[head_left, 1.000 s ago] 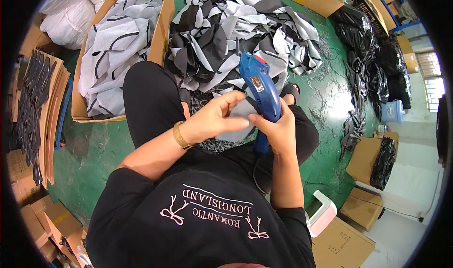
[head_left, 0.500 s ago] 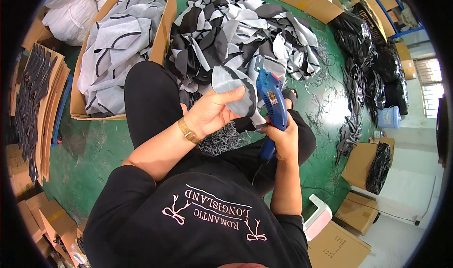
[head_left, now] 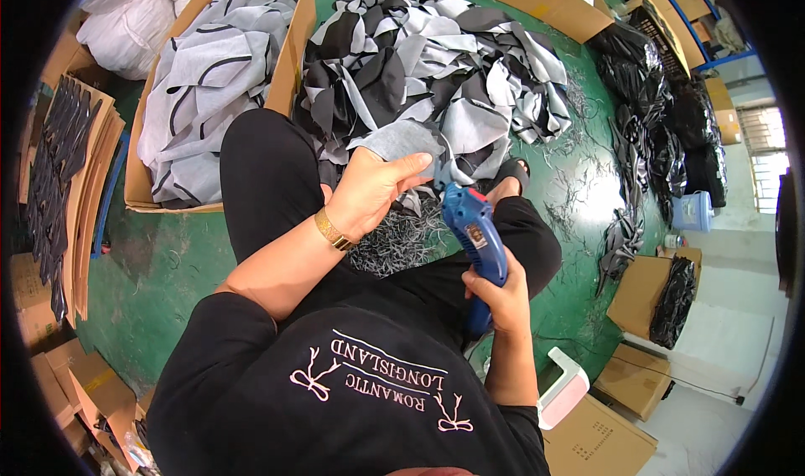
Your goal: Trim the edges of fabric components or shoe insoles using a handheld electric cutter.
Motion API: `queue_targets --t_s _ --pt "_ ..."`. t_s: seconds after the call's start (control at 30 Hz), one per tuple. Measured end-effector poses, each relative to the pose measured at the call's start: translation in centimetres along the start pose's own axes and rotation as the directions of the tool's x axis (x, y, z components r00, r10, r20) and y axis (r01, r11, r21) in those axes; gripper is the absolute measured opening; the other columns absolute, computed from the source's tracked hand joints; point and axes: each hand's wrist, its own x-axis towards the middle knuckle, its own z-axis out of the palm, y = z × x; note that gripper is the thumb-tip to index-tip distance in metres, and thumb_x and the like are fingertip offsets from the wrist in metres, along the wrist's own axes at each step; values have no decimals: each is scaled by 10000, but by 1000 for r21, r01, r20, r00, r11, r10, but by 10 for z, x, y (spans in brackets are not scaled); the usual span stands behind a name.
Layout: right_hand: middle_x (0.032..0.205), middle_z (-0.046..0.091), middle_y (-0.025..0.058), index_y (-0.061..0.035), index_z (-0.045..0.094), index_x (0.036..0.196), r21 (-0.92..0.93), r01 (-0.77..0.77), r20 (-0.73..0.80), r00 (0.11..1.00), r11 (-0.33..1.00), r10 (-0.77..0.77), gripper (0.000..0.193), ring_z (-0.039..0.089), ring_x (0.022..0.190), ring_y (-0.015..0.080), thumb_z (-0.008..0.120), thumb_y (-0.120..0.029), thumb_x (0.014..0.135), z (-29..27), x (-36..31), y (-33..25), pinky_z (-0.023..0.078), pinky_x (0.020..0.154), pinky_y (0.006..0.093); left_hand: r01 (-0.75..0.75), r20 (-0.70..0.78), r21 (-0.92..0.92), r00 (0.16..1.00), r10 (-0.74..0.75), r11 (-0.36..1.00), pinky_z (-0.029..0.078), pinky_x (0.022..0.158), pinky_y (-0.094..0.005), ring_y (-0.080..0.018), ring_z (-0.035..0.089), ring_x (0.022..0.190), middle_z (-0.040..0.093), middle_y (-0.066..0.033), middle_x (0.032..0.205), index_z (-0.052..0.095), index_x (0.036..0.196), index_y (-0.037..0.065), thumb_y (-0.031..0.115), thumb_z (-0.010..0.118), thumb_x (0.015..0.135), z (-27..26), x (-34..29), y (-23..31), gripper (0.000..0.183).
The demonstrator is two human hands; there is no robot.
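Note:
My left hand (head_left: 375, 193) pinches a curved grey and black fabric piece (head_left: 408, 143) between thumb and fingers. Wrapped round the handle of blue electric scissors (head_left: 480, 233) is my right hand (head_left: 501, 292). The head of the scissors is at the right edge of the fabric piece; whether the blades touch the cloth is hard to make out. Beyond my hands lies a big heap of grey and black fabric pieces (head_left: 436, 53). Thin fabric trimmings (head_left: 394, 245) are piled on the floor between my legs.
A cardboard box (head_left: 303, 32) of grey fabric pieces with black stripes stands at the left. Black plastic bags (head_left: 692, 111) line the right side. Near my right elbow is a pink and white stool (head_left: 563, 396). Fabric scraps litter the green floor (head_left: 579, 300).
The electric scissors have moved nearer to me and turned, their head now at the fabric's edge. The fabric piece has tilted and turned in my left hand. A narrow strip at my right fingers is gone from there.

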Motion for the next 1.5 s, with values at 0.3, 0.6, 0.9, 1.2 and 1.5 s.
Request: queue_targets --t_s 0.3,0.6,0.9,1.2,1.5 --pt "738 579 33 28 547 1038 19 -7 -35 999 1000 8 361 560 572 107 696 -20 713 9 -1 4 468 535 253 -57 2 66 998 57 996 540 810 -322 -156 637 915 643 -64 1034 595 1106 6 -6 630 853 0 -1 -1 256" --pt "739 573 63 54 555 1020 21 -5 -39 999 1000 6 359 567 558 143 649 16 675 5 2 -10 459 517 257 -223 120 284 973 196 932 499 790 -279 -118 608 873 646 -50 971 619 1043 -13 -9 645 813 -3 -4 1 231" --pt "759 586 53 34 551 1083 -81 -36 55 998 996 40 420 559 588 124 685 -15 688 -11 5 -24 462 536 260 -225 175 659 974 144 718 488 727 -272 -101 593 800 643 -12 896 633 987 -17 20 611 769 5 -12 31 223" --pt "755 579 63 45 554 1025 54 177 -87 981 983 -172 369 562 578 145 690 -52 696 6 29 -38 471 542 266 -136 240 370 970 47 919 484 706 -236 -76 598 813 649 -10 923 618 1057 0 -12 605 811 2 -12 12 247" --pt "761 611 28 23 574 1042 -264 248 -90 956 932 -280 470 573 651 83 811 -137 669 34 64 -39 473 575 244 96 153 182 980 -124 979 476 691 -224 -74 603 813 648 4 970 606 1099 39 58 685 827 9 -18 -2 284"
